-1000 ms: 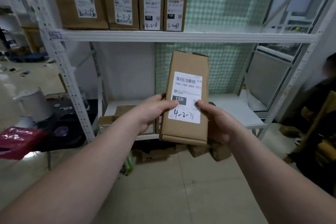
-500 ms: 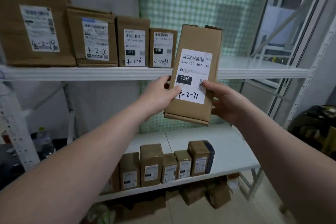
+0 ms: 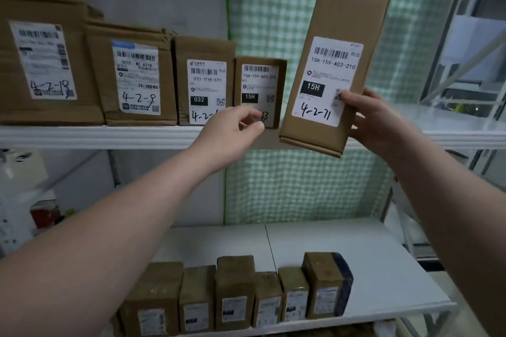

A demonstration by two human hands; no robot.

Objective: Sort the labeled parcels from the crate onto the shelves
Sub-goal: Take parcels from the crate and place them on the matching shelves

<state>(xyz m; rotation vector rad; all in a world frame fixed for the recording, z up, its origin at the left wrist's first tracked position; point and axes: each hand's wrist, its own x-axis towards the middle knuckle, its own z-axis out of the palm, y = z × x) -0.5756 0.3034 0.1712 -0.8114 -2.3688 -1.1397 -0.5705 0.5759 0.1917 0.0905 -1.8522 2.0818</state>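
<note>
- The right hand (image 3: 379, 120) grips the tall parcel (image 3: 335, 71) by its lower right edge, thumb pressed on the white label; the parcel hangs tilted in the air, its bottom just in front of and slightly below the lip of the upper shelf (image 3: 109, 135).
- The left hand (image 3: 232, 134) holds nothing: thumb and forefinger are loosely curled in front of the small 15H parcel (image 3: 260, 90), the last in the row on that shelf. I cannot tell whether they touch it.
- The step in hand looks like setting the tall parcel on the upper shelf, just right of the small 15H parcel. Both labels read 15H-159-A03-210, so the spot seems apt.
- To do it well: lift the base clear above the shelf lip, stand it upright, keep the label facing out, and slide it snug beside the small 15H parcel. The free left hand could steady that neighbour against tipping.
- Materials: plain brown corrugated card, matte, with folded flaps at the top and bottom; smooth paper label with barcode, a black 15H block and handwritten 4-2-71.
- The shelf is white painted metal, flat and slick, so a tall narrow box may topple easily.
</note>
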